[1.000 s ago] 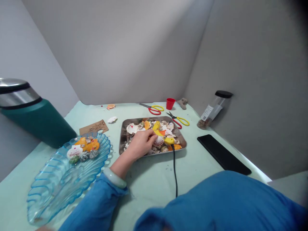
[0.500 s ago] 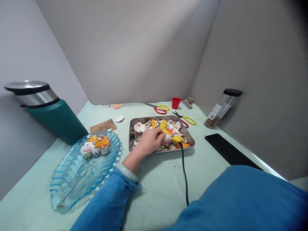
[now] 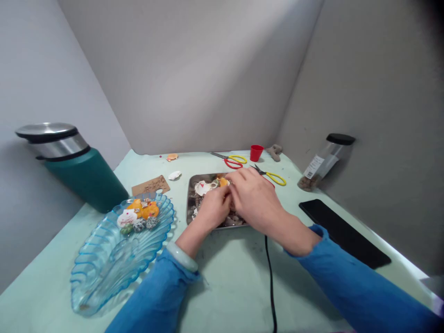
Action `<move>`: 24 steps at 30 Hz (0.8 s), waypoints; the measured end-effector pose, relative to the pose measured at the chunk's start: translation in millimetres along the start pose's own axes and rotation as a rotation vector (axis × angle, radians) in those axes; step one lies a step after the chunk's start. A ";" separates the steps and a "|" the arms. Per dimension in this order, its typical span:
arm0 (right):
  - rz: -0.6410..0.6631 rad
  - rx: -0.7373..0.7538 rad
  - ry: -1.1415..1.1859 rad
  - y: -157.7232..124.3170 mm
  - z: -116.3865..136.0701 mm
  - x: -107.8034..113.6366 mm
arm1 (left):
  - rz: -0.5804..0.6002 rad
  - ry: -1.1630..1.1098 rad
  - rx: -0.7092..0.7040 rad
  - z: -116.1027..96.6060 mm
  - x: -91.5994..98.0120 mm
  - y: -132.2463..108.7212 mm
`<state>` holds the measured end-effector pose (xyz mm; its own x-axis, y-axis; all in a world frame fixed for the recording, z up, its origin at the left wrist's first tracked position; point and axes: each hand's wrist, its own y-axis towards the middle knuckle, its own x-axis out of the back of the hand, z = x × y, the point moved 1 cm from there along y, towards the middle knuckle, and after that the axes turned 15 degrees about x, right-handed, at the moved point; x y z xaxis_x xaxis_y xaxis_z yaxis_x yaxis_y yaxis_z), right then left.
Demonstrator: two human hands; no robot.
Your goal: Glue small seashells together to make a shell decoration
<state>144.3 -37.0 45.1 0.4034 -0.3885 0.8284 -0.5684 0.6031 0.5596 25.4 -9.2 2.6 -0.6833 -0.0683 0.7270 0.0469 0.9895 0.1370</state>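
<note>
Both hands meet over a metal tray (image 3: pixel 190 196) heaped with seashells. My left hand (image 3: pixel 214 209), with a pale bangle at its wrist, is closed in a pinch; whatever lies in its fingertips is hidden. My right hand (image 3: pixel 256 199) comes in from the right with its fingers bent and pressed together against the left fingertips. Anything between them is covered. A white shell (image 3: pixel 203 187) with a red mark shows at the tray's left side, near an orange shell (image 3: pixel 224 182). From under my right hand a black cord (image 3: pixel 270 277) runs toward me.
A blue leaf-shaped dish (image 3: pixel 93 263) at left holds decorated shells and speckled balls. Behind it leans a green bottle (image 3: pixel 86 178). Two pairs of scissors (image 3: pixel 237 159) and a red cup (image 3: pixel 256 153) lie beyond the tray. At right are a clear jar (image 3: pixel 321 164) and a black phone (image 3: pixel 342 231).
My right hand has come over the tray and joined my left hand, covering the yellow tool that showed there. My left hand has stayed closed over the shells. The view has shifted slightly.
</note>
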 end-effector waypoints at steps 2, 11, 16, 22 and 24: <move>0.057 -0.084 -0.030 -6.7 -18.2 -9.7 | -0.002 0.039 -0.025 1.3 -0.4 -0.2; 0.359 -0.201 -0.067 -41.9 -36.7 -15.0 | -0.015 0.182 0.015 3.2 -1.0 -1.8; 0.365 -0.134 -0.142 -35.3 -58.2 -12.0 | -0.010 0.158 -0.020 1.0 -0.6 -2.2; 0.190 -0.004 -0.007 -19.6 -44.2 -8.8 | 0.001 0.168 -0.041 1.3 -0.6 -1.9; 0.167 0.013 0.071 -16.0 -34.2 -15.8 | -0.013 0.176 -0.036 2.9 -0.7 -0.8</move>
<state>171.6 -16.7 22.2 0.3517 -0.2330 0.9067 -0.6408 0.6462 0.4146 23.8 -9.6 0.1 -0.5456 -0.1052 0.8314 0.0671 0.9834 0.1686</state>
